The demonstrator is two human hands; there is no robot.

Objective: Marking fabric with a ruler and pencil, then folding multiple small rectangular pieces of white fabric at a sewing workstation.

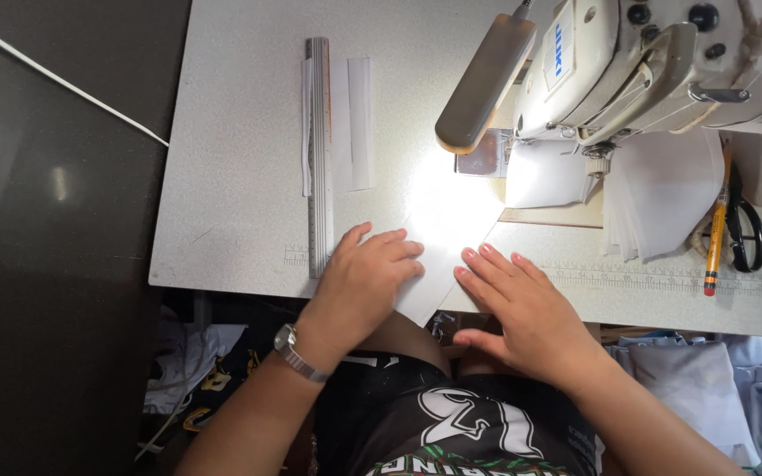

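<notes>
Closest to me, below the table edge, sits a black printed shirt (451,423) and, on my left wrist, a silver metal wristwatch (290,345). Past them both hands lie flat on a white piece of fabric (438,238) that rests on the pale grey speckled sewing table (240,132), its near corner hanging over the front edge toward my lap. My left hand (368,273) presses down on the left part of the piece, fingers spread and relaxed, gripping nothing; my right hand (522,304) does the same on the right part, fingertips on the cloth and palm off the table edge, also unclenched. The lamp glare washes out the middle of the fabric, so I cannot tell whether a fold runs there.

Just beside my left hand a long metal ruler (318,150) lies lengthwise, with narrow white strips (359,123) next to it. Beyond the fabric stands the white industrial sewing machine (646,62) with its beige lamp arm (485,84); more white cloth (663,189) sits under the needle area. Well to the right lie a yellow pencil (716,234) and black-handled scissors (745,231).

I judge the step in hand to be smoothing and squaring the piece in front of the machine. The next move, as I read it, calls for even pressure from both palms so the cloth does not skew.
</notes>
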